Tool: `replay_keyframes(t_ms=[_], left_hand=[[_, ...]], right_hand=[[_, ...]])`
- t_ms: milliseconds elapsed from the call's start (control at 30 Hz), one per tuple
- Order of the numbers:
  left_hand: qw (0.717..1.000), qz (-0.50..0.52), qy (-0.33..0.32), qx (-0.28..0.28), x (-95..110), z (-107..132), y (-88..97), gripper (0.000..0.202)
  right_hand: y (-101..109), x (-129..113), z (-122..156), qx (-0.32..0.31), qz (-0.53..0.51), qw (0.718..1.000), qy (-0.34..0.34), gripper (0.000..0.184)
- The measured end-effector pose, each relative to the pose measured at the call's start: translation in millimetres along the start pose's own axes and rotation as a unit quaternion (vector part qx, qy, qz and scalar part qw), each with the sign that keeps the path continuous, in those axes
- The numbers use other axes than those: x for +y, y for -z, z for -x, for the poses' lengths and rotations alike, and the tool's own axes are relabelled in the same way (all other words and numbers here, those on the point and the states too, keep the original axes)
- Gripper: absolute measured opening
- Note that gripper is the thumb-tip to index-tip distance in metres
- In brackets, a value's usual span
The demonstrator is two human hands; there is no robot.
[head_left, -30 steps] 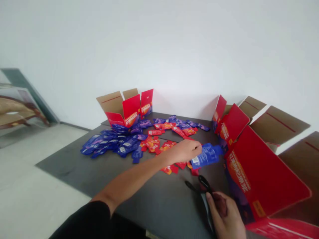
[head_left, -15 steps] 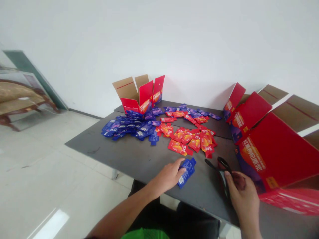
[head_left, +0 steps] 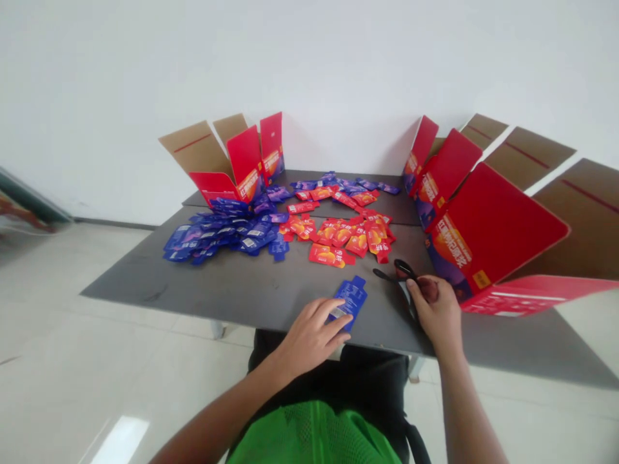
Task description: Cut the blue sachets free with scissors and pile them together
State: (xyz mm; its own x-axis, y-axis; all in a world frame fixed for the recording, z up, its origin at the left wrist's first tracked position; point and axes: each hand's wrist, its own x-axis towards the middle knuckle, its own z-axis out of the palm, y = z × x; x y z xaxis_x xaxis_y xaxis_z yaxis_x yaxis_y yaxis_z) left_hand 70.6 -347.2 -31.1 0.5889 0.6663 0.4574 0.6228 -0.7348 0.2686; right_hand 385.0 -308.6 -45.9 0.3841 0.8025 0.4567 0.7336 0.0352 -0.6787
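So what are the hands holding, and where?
The right hand pinches what look like black tinted glasses by the near end. The left hand has fingers over the wide end of a blue pouch; whether they grip is unclear.

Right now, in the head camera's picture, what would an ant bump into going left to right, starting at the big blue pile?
Pile of blue pouches, left hand, single blue pouch, black object, right hand, nearest red box.

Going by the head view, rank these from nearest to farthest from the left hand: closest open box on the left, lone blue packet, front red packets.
1. Lone blue packet, partly beneath the left hand.
2. Front red packets, mid-table, beyond it.
3. Open box, back-left of the table.
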Motion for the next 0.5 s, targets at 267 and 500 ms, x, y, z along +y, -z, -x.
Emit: replay_keyframes(t_ms=[267,500], left_hand=[[0.997,-0.004,-0.063,0.043,-7.6,26.8,-4.8,0.029],[0.998,0.025,-0.061,0.005,-9.3,25.9,-8.0,0.021]], right_hand=[[2.3,-31.3,-0.5,0.049,-0.022,0.998,0.041,0.032],[-25.0,-120.4,38.2,-0.169,-0.087,0.943,0.272,0.016]])
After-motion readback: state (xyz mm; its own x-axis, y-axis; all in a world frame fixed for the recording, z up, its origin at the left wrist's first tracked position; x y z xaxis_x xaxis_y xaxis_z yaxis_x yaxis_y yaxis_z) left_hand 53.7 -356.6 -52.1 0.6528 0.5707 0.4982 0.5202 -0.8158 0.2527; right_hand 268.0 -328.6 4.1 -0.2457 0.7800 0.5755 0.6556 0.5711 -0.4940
